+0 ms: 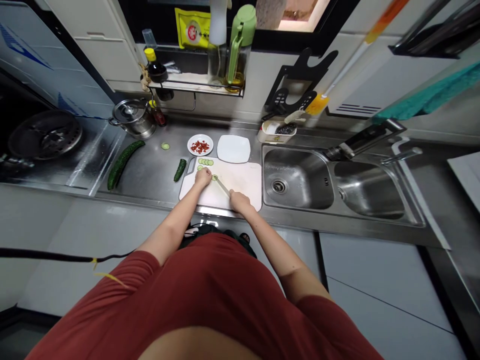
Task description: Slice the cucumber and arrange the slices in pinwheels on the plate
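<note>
My right hand [240, 201] is wrapped round the handle of a knife [222, 186] above the white cutting board [240, 180]. The blade points up and left, its tip at a round cucumber slice [215, 177]. My left hand [203, 177] is closed, fingertips together, low over the board's left part; what it pinches, if anything, is hidden. Just beyond those fingers lies a row of thin cucumber slices [205, 162], with another slice partly showing beside the hand. A cut piece of cucumber [180, 170] rests on the counter, left of the board.
Behind the board stand a plate of chopped red bits [200, 145] and a white square plate [233, 149]. A long cucumber [123, 164], a cucumber end [165, 146] and a lidded pot [134, 118] are at left. The double sink [300, 200] adjoins the board's right.
</note>
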Demonstrator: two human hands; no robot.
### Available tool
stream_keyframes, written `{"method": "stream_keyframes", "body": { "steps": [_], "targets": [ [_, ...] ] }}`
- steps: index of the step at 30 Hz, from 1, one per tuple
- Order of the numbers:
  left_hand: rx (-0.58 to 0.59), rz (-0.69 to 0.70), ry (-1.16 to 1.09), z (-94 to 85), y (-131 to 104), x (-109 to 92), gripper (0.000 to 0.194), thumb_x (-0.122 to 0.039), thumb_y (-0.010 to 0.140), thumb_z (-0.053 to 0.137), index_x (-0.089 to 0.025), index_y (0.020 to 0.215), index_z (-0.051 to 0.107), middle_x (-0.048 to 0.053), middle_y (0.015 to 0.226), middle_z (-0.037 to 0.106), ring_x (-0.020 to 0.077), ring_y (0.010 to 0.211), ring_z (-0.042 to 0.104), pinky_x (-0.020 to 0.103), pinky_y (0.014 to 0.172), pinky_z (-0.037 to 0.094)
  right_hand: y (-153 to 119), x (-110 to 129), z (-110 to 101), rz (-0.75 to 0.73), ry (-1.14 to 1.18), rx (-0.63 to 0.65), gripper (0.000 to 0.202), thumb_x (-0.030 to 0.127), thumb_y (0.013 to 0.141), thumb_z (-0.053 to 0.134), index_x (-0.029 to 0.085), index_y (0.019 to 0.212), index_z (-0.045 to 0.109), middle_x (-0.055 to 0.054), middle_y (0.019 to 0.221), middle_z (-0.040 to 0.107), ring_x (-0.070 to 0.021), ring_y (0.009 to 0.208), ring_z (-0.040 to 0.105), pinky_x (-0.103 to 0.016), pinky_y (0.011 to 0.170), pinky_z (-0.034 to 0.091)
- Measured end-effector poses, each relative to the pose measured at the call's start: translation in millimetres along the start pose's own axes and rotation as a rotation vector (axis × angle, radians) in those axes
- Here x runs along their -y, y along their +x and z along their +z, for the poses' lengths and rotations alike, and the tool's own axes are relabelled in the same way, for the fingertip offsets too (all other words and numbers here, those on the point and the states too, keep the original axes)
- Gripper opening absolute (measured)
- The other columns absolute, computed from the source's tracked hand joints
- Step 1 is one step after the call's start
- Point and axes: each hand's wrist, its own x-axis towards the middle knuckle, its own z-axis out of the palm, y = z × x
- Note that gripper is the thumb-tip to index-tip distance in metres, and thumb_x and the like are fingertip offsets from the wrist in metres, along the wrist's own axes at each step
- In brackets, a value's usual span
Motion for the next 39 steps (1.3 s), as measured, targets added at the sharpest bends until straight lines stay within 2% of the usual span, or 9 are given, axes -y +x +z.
{"method": "stream_keyframes", "body": {
  "steps": [11,21,27,31,35,39],
  "targets": [
    [-0.006,0.009,-0.018,1.2,-1,1,0.009,-0.021,0.077,0.060,-0.022,0.085,0.064,0.006,0.093,0.069,0.0214,0.093,0.062,0.029,0.079,0.043,-15,-11,11,-0.001,-0.013,-0.011,0.030,0.013,0.092,0.036,0.016,0.118,0.050,-0.017,0.107,0.066,-0.0269,0.100,0.065,-0.034,0.077,0.048],
    [-0.031,0.041,-0.020,-0.3,-9,-1,0.013,-0.019,0.081,0.054,-0.021,0.090,0.063,0.007,0.092,0.068,0.0211,0.092,0.062,0.030,0.081,0.043,-19,-16,19,0.022,0.023,-0.004,0.029,0.019,0.093,0.035,0.017,0.118,0.050,-0.017,0.107,0.066,-0.0278,0.099,0.064,-0.035,0.076,0.047],
    [-0.051,0.084,-0.010,0.5,-17,-1,0.016,-0.024,0.085,0.051,-0.020,0.096,0.063,0.007,0.093,0.068,0.0211,0.093,0.061,0.030,0.081,0.044,-26,-25,29,0.076,0.083,-0.137,0.030,0.030,0.098,0.033,0.017,0.120,0.049,-0.015,0.107,0.066,-0.0265,0.100,0.063,-0.034,0.080,0.045],
    [-0.089,0.169,-0.031,5.5,-29,1,0.030,-0.031,0.086,0.054,-0.017,0.112,0.060,0.009,0.096,0.066,0.0226,0.098,0.060,0.031,0.087,0.044,-27,-34,29,0.189,0.161,-0.233,0.035,0.034,0.100,0.030,0.017,0.128,0.042,-0.014,0.106,0.066,-0.0255,0.099,0.063,-0.033,0.081,0.043],
    [-0.143,0.250,0.004,9.7,-40,3,0.034,-0.033,0.088,0.052,-0.016,0.116,0.062,0.014,0.110,0.061,0.0268,0.110,0.054,0.034,0.097,0.041,-22,-40,25,0.266,0.181,-0.254,0.035,0.033,0.101,0.028,0.016,0.127,0.043,-0.015,0.105,0.066,-0.0248,0.098,0.063,-0.032,0.080,0.042],
    [-0.126,0.254,0.042,7.9,-46,0,0.032,-0.032,0.089,0.050,-0.017,0.113,0.064,0.015,0.112,0.059,0.0284,0.112,0.053,0.035,0.100,0.039,-18,-39,22,0.281,0.187,-0.250,0.035,0.033,0.101,0.028,0.017,0.128,0.042,-0.015,0.106,0.066,-0.0250,0.099,0.063,-0.031,0.080,0.043]
  ]
}}
